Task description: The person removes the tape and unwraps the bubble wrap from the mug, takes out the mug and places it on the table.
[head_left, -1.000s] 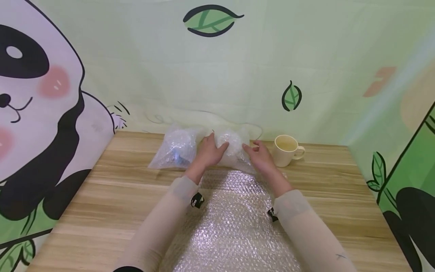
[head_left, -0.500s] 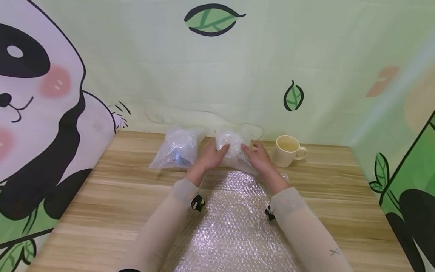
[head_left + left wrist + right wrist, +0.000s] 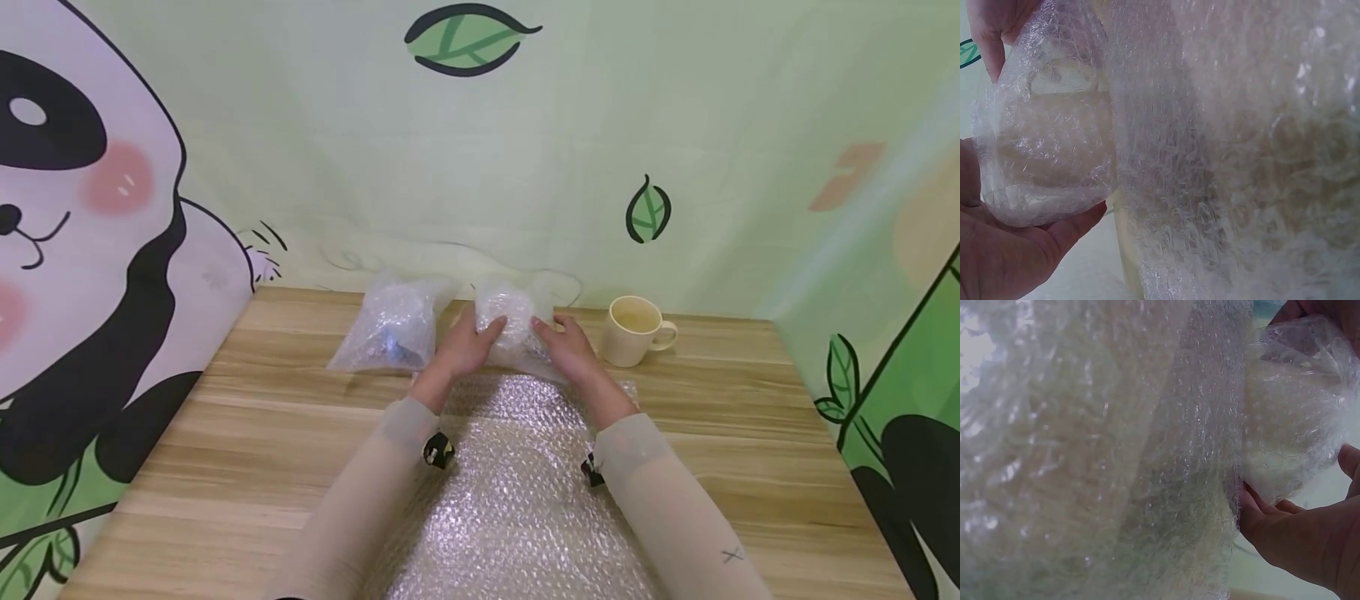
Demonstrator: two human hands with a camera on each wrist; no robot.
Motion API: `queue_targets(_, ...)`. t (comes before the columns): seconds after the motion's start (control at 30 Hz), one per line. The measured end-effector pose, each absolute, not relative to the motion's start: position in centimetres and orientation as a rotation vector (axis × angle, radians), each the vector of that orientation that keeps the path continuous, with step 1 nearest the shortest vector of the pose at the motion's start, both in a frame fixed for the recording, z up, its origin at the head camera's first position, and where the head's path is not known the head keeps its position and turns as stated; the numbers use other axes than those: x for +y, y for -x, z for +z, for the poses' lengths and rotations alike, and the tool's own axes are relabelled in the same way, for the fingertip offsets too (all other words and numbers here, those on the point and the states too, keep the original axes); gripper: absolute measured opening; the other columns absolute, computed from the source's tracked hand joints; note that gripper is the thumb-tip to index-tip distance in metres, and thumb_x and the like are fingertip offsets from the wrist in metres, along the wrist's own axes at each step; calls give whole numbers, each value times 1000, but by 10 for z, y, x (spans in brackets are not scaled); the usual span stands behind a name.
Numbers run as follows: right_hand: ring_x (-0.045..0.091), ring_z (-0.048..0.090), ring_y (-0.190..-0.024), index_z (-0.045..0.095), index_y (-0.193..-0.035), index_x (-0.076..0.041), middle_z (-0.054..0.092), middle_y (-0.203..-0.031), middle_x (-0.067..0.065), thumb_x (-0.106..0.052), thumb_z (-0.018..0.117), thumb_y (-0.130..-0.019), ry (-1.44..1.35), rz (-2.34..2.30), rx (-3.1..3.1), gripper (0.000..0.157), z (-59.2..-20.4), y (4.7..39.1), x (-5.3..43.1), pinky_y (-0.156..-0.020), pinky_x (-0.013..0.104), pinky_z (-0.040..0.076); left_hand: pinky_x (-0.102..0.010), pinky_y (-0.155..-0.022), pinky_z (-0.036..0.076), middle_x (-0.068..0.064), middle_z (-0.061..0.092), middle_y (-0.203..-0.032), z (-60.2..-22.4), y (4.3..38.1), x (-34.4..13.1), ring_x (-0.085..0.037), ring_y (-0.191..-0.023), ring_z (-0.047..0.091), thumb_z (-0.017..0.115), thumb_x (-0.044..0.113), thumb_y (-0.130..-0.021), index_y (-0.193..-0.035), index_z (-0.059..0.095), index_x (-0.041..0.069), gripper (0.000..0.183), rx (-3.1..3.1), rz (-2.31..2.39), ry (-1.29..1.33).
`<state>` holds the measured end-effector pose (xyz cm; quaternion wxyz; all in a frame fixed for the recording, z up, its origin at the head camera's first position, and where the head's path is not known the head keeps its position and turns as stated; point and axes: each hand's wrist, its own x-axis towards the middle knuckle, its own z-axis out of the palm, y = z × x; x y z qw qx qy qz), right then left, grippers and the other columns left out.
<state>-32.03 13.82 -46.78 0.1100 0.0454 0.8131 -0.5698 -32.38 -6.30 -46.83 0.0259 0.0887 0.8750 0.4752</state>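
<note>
A bubble-wrapped bundle with something pale inside sits at the back of the table, between both hands. My left hand holds its left side, thumb on the front. On the other side my right hand grips it likewise, thumb facing the left one. In the left wrist view the left hand's fingers bend round the wrapped bundle. The right wrist view has the right hand against the bundle's lower edge. A large bubble wrap sheet runs from just before the bundle toward the person.
Left of the hands lies another bubble-wrapped bundle, with a bluish patch showing through. A cream mug stands upright to the right, handle pointing right. Behind the wooden table rises a printed cloth backdrop.
My right hand has shifted slightly left and its thumb has come onto the bundle's front. My left hand has settled lower on the left side. The bundle has hardly moved.
</note>
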Motion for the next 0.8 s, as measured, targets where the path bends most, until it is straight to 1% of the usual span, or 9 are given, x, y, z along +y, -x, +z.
queue_targets(0.2, 41, 40, -148, 35, -157, 0, 41, -159, 25, -46, 53, -107, -141, -1710, 2377, 70, -468, 319, 137, -126, 54, 31, -51, -124, 35, -23, 46, -156, -470, 323, -63, -41, -147, 44, 51, 41, -108, -160, 30, 4, 67, 2719, 1452, -259)
queue_targets(0.5, 42, 40, -148, 35, -157, 0, 42, -158, 26, -44, 50, -108, -96, -1705, 2393, 67, -472, 319, 136, -126, 55, 30, -52, -128, 28, -22, 33, -166, -471, 319, -62, -43, -152, 35, 49, 48, -107, -165, 18, 4, 79, 2714, 1419, -178)
queue_targets(0.8, 42, 43, -145, 34, -157, -1, 43, -158, 26, -43, 48, -109, -59, -1686, 2393, 65, -473, 320, 136, -124, 55, 33, -53, -129, 24, -22, 25, -169, -471, 318, -63, -44, -154, 30, 47, 49, -107, -166, 13, 3, 82, 2712, 1401, -150)
